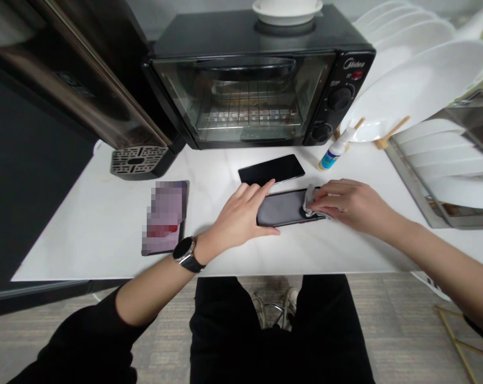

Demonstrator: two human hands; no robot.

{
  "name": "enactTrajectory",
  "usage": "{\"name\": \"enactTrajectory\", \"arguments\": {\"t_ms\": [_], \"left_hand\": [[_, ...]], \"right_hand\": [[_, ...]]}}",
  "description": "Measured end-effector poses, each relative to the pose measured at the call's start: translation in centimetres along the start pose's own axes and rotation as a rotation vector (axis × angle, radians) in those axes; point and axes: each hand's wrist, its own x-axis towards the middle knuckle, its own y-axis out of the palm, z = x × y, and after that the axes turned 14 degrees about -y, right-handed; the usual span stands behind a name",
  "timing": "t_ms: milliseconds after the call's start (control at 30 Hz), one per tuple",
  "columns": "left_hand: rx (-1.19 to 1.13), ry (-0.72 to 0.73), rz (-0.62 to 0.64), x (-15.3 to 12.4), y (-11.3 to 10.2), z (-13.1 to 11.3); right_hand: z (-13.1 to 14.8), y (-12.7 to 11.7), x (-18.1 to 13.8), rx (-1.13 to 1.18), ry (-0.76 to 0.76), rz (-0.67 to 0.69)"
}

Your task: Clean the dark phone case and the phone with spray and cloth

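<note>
A dark phone (283,208) lies flat on the white table (105,229). My left hand (241,216), with a watch on the wrist, grips the phone's left end between thumb and fingers. My right hand (347,205) presses a small white cloth (310,200) onto the phone's right end, its fingers closed on the cloth. A second black phone (271,169) lies just behind, untouched. A third phone (165,216) with a lit screen lies to the left.
A black toaster oven (257,80) stands at the back with a white bowl (287,10) on top. A small spray bottle (332,153) lies beside it. White plates (417,85) sit in a rack at right. A dark appliance (85,80) stands at left.
</note>
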Motion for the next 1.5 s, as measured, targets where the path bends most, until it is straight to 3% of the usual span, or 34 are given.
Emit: {"name": "enactTrajectory", "arguments": {"t_ms": [233, 500, 667, 767, 967, 1100, 1200, 1300, 1400, 1500], "left_hand": [[-0.056, 0.009, -0.001, 0.0, -0.3, -0.3], [-0.068, -0.006, -0.007, 0.0, -0.1, 0.2], [-0.031, -0.015, 0.011, 0.1, 0.0, 0.1], [-0.041, -0.023, 0.025, 0.1, -0.1, -0.1], [-0.061, -0.012, 0.021, 0.1, -0.4, -0.5], [-0.063, -0.008, 0.011, 0.2, -0.4, -0.5], [-0.072, 0.0, 0.012, 0.3, -0.4, -0.6], [-0.087, -0.019, 0.008, 0.3, -0.6, -0.7], [-0.106, -0.038, 0.011, 0.3, -0.7, -0.6], [-0.119, -0.027, 0.02, 0.3, -0.6, -0.5]], "right_hand": [[0.4, 2.2, 2.8, -0.148, 0.132, -0.065], [3.4, 5.4, 9.3, 0.189, -0.004, -0.045], [3.1, 4.1, 7.2, 0.441, -0.099, 0.013], [2.1, 2.3, 4.7, 0.413, -0.075, 0.067], [0.6, -0.5, 0.3, 0.049, -0.065, 0.124], [0.6, -0.6, -1.2, -0.284, -0.043, 0.086], [0.9, 0.4, -0.5, -0.427, 0.11, -0.009], [1.2, 1.5, 1.3, -0.43, 0.234, -0.043], [1.7, 2.8, 3.9, -0.303, 0.217, -0.02], [2.7, 4.2, 6.7, -0.101, 0.104, -0.014]]}}
